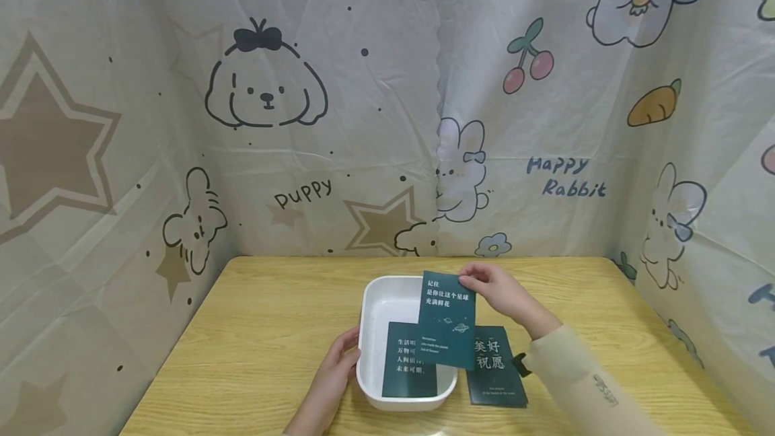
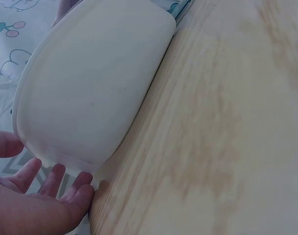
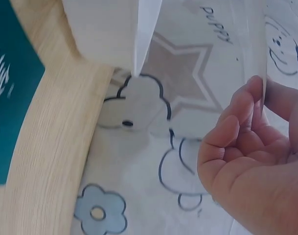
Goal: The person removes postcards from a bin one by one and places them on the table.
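My right hand (image 1: 493, 288) pinches the upper right corner of a dark green card (image 1: 447, 318) with white Chinese writing and a small planet drawing. In the right wrist view the card (image 3: 256, 44) is seen nearly edge-on between thumb and fingers. It hangs over the right side of a white plastic tub (image 1: 378, 295). Another green card (image 1: 408, 379) lies inside the tub, partly hidden behind the held one. At the tub's left side my left hand (image 1: 339, 362) touches the outer wall (image 2: 90, 88), its fingers spread and slightly bent.
A further green card (image 1: 499, 382) lies on the wooden table (image 1: 278, 328), right of the tub and partly covered by the held card. A printed curtain (image 1: 363, 153) with puppies and rabbits hangs behind the table and along both sides.
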The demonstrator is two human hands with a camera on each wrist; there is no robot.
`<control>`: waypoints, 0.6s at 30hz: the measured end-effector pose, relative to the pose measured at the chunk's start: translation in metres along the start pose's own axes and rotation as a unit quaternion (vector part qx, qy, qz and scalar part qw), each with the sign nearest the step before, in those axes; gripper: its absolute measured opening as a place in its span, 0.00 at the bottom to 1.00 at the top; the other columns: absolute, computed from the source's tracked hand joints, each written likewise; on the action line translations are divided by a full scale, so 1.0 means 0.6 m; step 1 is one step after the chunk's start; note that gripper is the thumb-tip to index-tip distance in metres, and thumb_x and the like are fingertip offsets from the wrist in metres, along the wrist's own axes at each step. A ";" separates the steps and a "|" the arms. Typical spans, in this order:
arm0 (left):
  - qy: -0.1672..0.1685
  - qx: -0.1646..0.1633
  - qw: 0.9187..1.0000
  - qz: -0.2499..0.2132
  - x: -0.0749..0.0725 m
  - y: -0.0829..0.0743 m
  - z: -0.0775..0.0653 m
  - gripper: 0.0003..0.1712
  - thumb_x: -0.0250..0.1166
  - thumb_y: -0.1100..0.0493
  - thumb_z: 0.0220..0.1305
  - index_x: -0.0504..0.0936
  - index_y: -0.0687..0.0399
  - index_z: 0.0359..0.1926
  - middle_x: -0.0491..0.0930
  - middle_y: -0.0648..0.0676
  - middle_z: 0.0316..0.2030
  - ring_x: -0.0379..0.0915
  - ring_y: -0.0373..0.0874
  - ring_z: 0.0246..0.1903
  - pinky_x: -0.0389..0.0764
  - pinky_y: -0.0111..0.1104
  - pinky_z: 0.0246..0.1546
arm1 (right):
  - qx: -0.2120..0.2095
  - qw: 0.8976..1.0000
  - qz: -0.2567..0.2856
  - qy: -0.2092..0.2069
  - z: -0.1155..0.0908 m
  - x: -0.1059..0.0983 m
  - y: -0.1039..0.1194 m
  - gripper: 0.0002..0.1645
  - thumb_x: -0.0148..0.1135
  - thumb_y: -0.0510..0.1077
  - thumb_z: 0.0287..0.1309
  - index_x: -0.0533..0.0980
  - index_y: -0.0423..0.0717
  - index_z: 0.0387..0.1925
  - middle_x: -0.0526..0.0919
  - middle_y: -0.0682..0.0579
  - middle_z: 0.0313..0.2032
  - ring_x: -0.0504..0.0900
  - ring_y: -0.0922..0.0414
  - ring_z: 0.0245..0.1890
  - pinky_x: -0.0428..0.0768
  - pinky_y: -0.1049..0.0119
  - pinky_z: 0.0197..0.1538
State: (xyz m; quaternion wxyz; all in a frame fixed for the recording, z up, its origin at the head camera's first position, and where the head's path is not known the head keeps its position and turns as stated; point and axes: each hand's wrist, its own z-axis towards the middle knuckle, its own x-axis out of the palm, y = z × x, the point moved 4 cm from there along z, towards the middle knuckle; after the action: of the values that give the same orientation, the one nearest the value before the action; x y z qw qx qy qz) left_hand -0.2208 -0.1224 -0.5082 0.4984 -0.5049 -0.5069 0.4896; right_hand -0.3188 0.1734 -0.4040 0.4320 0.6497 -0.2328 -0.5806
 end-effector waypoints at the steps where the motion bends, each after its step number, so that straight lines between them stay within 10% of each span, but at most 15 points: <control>1: 0.000 -0.001 1.000 0.000 0.000 0.000 0.000 0.27 0.49 0.60 0.70 0.62 0.61 0.68 0.65 0.69 0.65 0.62 0.57 0.61 0.71 0.51 0.61 | 0.003 1.000 0.001 -0.001 -0.002 -0.006 -0.003 0.16 0.56 0.54 0.63 0.77 0.46 0.43 0.84 0.49 0.36 0.77 0.52 0.39 0.74 0.46 0.53; 18: -0.006 -0.011 1.000 0.008 0.000 0.005 0.005 0.27 0.50 0.59 0.69 0.63 0.59 0.67 0.66 0.67 0.64 0.62 0.56 0.61 0.71 0.50 0.61 | 0.028 0.999 -0.021 0.031 -0.043 -0.069 -0.102 0.20 0.54 0.53 0.65 0.77 0.40 0.45 0.82 0.47 0.37 0.75 0.52 0.37 0.75 0.51 0.43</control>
State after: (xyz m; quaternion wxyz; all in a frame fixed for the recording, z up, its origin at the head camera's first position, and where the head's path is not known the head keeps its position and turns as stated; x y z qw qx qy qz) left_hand -0.2237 -0.1225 -0.5113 0.4855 -0.5114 -0.5114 0.4911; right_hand -0.3152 0.2461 -0.4331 0.4087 0.6835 -0.2219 -0.5626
